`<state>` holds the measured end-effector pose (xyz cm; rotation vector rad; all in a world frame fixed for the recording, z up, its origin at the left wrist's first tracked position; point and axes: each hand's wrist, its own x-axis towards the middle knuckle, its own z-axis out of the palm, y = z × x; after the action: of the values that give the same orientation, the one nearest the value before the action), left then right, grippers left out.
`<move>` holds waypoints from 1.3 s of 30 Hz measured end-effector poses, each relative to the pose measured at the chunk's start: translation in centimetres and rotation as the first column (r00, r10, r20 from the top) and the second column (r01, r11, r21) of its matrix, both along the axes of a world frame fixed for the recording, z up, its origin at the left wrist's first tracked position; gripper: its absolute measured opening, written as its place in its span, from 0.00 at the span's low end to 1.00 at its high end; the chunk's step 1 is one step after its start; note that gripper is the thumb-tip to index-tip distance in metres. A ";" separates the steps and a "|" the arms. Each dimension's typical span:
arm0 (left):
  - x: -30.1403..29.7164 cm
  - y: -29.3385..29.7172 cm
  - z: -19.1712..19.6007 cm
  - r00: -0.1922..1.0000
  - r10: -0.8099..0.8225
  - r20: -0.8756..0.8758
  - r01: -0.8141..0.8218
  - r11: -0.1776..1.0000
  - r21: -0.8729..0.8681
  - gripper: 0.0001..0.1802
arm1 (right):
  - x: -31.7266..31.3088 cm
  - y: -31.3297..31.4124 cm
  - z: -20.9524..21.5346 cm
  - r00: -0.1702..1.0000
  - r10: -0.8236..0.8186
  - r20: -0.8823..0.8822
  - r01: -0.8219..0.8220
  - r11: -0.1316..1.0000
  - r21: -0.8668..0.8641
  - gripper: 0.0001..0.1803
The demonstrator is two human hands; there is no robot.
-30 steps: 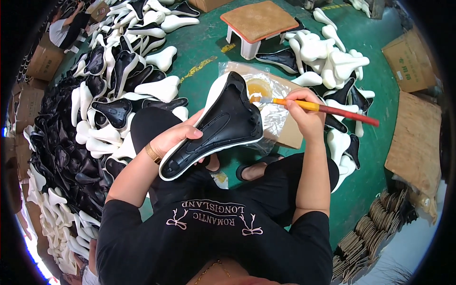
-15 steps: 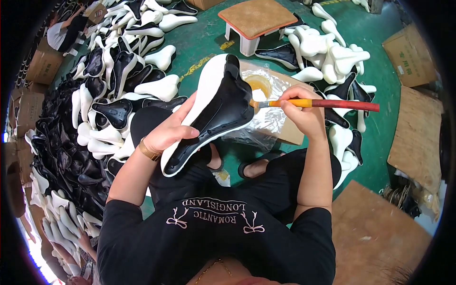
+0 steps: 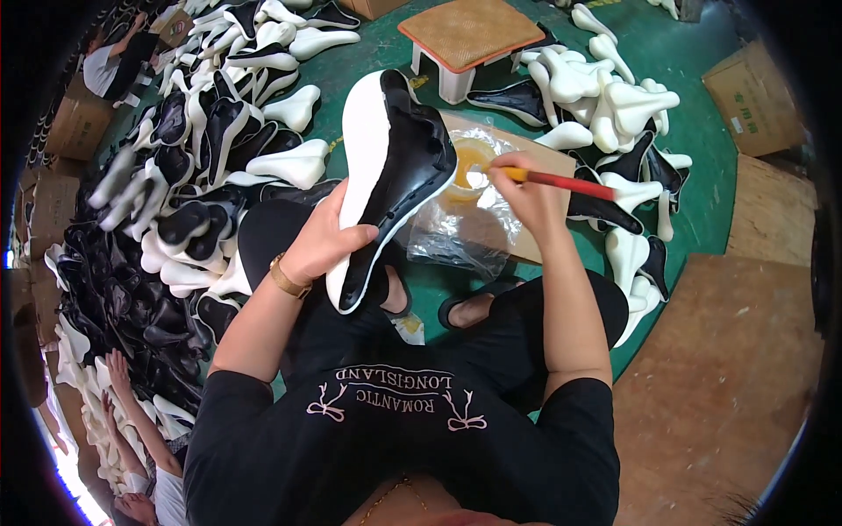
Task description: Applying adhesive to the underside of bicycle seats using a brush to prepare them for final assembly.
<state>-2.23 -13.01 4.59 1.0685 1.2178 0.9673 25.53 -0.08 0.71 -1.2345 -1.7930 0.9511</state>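
My left hand (image 3: 326, 238) grips a bicycle saddle (image 3: 410, 162) by its side, near the narrow nose. The saddle is held up with its black hollow underside facing right and its white padded side to the left. My right hand (image 3: 529, 195) is closed around a brush (image 3: 572, 182) with a red and yellow handle. Its tip is over or in a round tub (image 3: 458, 186) of yellowish, shiny liquid, though my fingers partly hide the bristles. The tub sits on clear plastic film (image 3: 469, 235) spread over a cardboard box (image 3: 531, 248).
White and black saddles (image 3: 289, 162) are heaped at left, beside a pile of black shells (image 3: 149, 307). More saddles (image 3: 627, 105) lie at right. A low stool (image 3: 469, 35) stands ahead. At lower left, a co-worker's arms (image 3: 145, 421) reach over the pile. A brown board (image 3: 719, 386) lies at right.
The brush has moved off the saddle's edge to the tub. My left hand has turned the saddle more upright. A co-worker's arms have reached forward, and blurred saddles show over the left pile.
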 end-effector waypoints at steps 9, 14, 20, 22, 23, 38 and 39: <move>0.2 1.0 -1.0 0.905 0.075 -0.420 0.032 0.970 0.241 0.45 | 1.5 0.4 3.2 0.889 -0.020 -0.457 -0.078 0.978 -0.194 0.03; 0.6 1.5 -0.7 0.927 0.007 -0.374 0.080 0.973 0.217 0.46 | 1.0 0.4 3.3 0.914 -0.069 -0.400 0.002 0.986 -0.166 0.04; 1.9 2.6 -0.8 0.966 0.021 -0.257 0.057 0.954 0.294 0.47 | -0.6 -2.1 4.8 0.960 0.195 -0.200 -0.187 0.981 0.054 0.04; 2.7 3.2 -0.8 0.996 0.034 -0.081 -0.009 0.956 0.292 0.48 | -1.4 -3.0 5.4 0.936 0.309 -0.169 -0.284 0.946 0.156 0.03; 3.2 3.2 -0.4 0.998 -0.004 0.059 -0.012 0.964 0.267 0.44 | -1.9 -3.4 5.6 0.928 0.329 -0.176 -0.305 0.941 0.149 0.04; 4.8 5.6 -1.0 0.979 0.120 0.167 -0.148 0.974 0.171 0.29 | -1.8 -4.2 6.4 0.844 0.515 -0.149 -0.485 0.852 0.199 0.04; 5.0 5.7 -0.9 0.976 0.122 0.183 -0.151 0.976 0.159 0.29 | -1.7 -3.8 6.5 0.908 0.401 -0.123 -0.361 0.896 0.259 0.04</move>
<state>2.73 -7.28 3.68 1.0208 1.0908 1.2645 23.87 -3.92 7.18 -0.6420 -1.9783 0.9946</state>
